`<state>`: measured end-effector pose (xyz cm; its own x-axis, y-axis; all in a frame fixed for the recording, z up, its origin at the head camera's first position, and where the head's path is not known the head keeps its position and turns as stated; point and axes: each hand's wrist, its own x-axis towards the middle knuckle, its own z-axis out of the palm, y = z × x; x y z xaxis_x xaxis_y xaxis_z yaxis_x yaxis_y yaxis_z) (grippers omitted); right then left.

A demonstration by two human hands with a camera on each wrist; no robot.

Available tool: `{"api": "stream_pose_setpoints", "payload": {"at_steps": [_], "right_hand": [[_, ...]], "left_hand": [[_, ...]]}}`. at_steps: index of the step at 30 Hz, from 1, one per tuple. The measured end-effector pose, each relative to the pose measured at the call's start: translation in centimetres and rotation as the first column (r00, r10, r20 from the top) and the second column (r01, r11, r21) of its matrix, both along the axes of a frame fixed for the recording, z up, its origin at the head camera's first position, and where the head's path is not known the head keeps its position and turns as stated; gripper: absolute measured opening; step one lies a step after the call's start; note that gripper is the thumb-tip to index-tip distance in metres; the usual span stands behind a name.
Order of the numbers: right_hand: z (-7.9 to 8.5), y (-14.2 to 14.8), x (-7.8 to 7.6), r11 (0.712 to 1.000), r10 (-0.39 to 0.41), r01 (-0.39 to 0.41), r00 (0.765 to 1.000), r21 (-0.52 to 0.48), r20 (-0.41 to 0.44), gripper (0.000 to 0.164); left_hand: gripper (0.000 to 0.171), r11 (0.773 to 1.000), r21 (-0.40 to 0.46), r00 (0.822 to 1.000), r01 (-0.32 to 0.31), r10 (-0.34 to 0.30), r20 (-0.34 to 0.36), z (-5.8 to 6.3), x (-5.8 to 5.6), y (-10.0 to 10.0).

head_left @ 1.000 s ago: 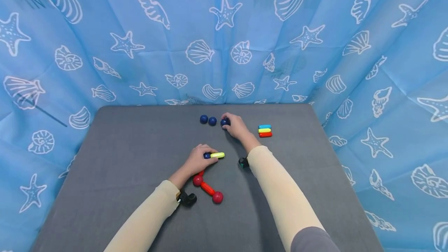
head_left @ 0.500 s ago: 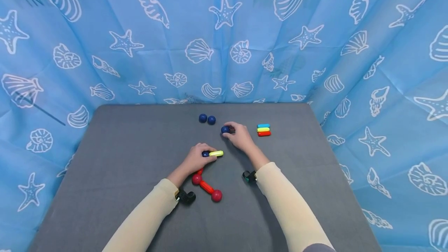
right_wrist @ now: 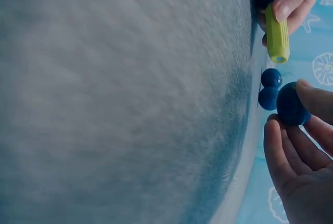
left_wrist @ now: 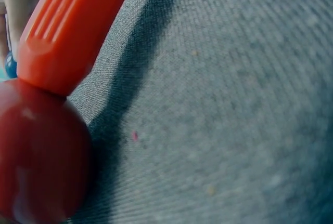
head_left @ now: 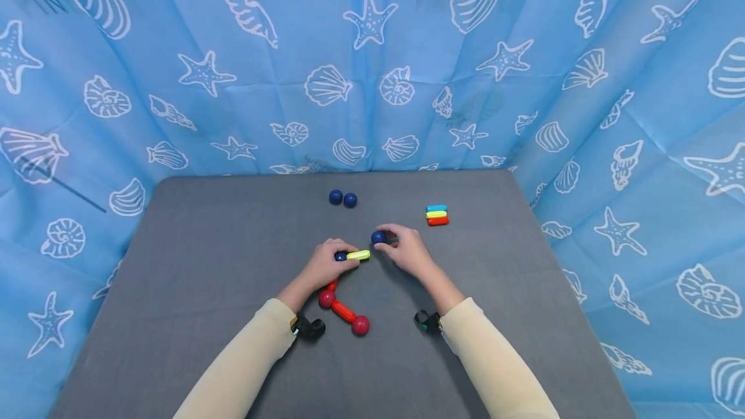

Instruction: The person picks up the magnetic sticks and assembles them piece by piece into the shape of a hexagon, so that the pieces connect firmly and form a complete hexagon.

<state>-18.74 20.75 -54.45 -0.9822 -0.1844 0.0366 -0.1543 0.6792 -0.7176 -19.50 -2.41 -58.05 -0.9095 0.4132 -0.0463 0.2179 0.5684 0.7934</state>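
A blue ball [head_left: 379,237] was pinched between the thumb and fingertips of the right hand [head_left: 407,252], near the middle of the bench [head_left: 233,225]. To its left and slightly nearer, a yellow rod [head_left: 358,255] was gripped between thumb and fingers by the left hand [head_left: 326,265], its free tip pointed right and kept apart from the ball. At the rod's left end, a second blue ball [head_left: 340,256] was partly covered. On the near side of the left hand, two red balls [head_left: 360,325] were joined by a red rod [head_left: 343,311]; another red piece [head_left: 332,286] was partly hidden by that hand. Two loose blue balls [head_left: 350,200] were set side by side towards the far edge, and three coloured rods [head_left: 436,214] were lined up to the far right. The bench was backed by a shell-printed curtain [head_left: 256,108].
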Motion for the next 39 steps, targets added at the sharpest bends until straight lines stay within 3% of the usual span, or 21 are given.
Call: {"api": "stream_pose_setpoints", "payload": {"at_steps": [6,16,25,29,35,39], "right_hand": [[-0.2,-0.1,1.1,1.000,0.009,-0.010,0.999,0.012,0.053,0.040],[-0.4,-0.5,1.4,0.999,0.050,-0.050,0.996,-0.001,0.078,0.037],[-0.3,-0.6,1.5,0.996,0.074,-0.069,0.993,-0.057,0.091,0.036],[-0.3,-0.6,1.4,0.992,0.086,-0.074,0.990,-0.101,0.115,0.037],[-0.3,-0.6,1.3,0.987,0.100,-0.081,0.985,-0.137,0.140,0.037],[-0.4,-0.4,1.1,0.990,0.097,-0.081,0.985,-0.119,0.139,0.037]], "left_hand": [[0.024,1.000,-0.002,1.000,-0.007,0.007,0.001,0.0,0.0,0.0],[0.028,1.000,-0.010,1.000,-0.016,0.016,0.012,-0.1,-0.3,0.0],[0.044,0.992,-0.042,0.993,0.120,-0.119,0.020,0.9,-1.1,1.0],[0.044,0.989,-0.028,0.989,0.147,-0.146,0.030,1.1,-1.3,1.3],[0.040,0.990,-0.039,0.991,0.137,-0.136,0.012,0.9,-1.3,1.4],[0.040,0.994,-0.053,0.995,0.095,-0.095,-0.004,0.8,-1.2,1.4]]}}
